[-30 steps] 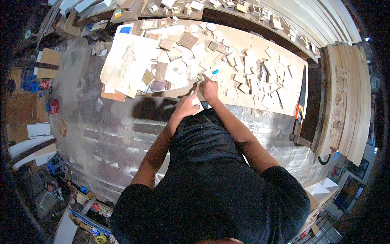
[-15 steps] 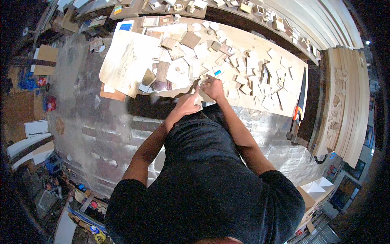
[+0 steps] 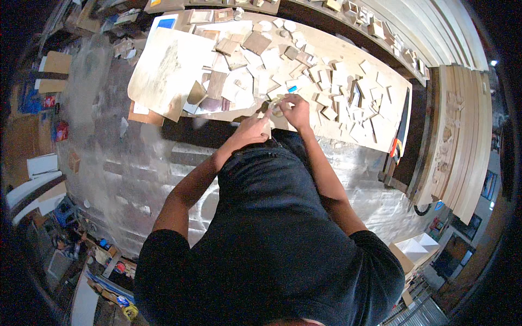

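Both of my hands meet at the near edge of the wooden worktable (image 3: 228, 116). My left hand (image 3: 251, 132) is closed around a small pale wooden piece (image 3: 267, 129), with its index finger stretched toward the other hand. My right hand (image 3: 297, 112) is pinched on a pale, ring-like thing (image 3: 277, 108), perhaps a tape roll; its kind is too small to tell for sure. A small blue item (image 3: 292, 88) lies just beyond my right fingers. Many cut wood pieces (image 3: 324, 80) are scattered over the table beyond both hands.
A large pale sheet (image 3: 171, 65) covers the table's left end. A saw with an orange handle (image 3: 396, 148) lies at the right edge. Long boards (image 3: 462, 141) are stacked farther right. Small wooden boxes (image 3: 375, 30) line a shelf behind the table.
My right hand has turned and lifted slightly away from my left, bringing the ring-like thing a little to the right. My left hand keeps its hold. The whole view has shifted slightly.
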A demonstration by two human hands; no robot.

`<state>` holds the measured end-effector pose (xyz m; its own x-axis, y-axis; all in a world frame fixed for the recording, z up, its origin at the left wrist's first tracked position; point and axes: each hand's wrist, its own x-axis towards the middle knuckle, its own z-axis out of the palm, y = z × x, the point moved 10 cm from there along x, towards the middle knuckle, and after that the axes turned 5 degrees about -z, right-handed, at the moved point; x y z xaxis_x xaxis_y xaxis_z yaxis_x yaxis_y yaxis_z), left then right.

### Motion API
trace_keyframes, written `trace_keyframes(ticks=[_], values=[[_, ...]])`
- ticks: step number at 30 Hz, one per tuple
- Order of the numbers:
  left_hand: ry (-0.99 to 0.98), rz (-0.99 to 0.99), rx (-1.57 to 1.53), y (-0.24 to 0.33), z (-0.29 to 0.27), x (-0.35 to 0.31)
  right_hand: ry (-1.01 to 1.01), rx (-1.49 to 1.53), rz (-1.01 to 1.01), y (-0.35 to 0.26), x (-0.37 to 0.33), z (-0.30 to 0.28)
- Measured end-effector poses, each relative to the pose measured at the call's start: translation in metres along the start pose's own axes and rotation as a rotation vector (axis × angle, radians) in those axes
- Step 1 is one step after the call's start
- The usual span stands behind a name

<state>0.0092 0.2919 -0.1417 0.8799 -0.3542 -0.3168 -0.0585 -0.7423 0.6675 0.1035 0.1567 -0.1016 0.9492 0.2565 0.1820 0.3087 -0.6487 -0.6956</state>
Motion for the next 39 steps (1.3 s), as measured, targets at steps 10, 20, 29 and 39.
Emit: trace_keyframes(ticks=[10, 20, 29, 39], values=[[0.047, 0.042, -0.128, -0.015, 0.010, -0.003, -0.037, 0.146, 0.220, 0.032, -0.017, -0.015], [0.062, 0.085, -0.082, 0.007, -0.014, -0.018, -0.051, 0.066, 0.152, 0.018, -0.017, -0.001], [0.128, 0.003, -0.092, 0.015, -0.010, -0.022, -0.160, -0.228, -0.165, -0.014, -0.018, 0.001], [0.244, -0.050, -0.060, 0.012, -0.008, -0.026, 0.006, -0.016, 0.143, 0.012, -0.020, -0.018]])
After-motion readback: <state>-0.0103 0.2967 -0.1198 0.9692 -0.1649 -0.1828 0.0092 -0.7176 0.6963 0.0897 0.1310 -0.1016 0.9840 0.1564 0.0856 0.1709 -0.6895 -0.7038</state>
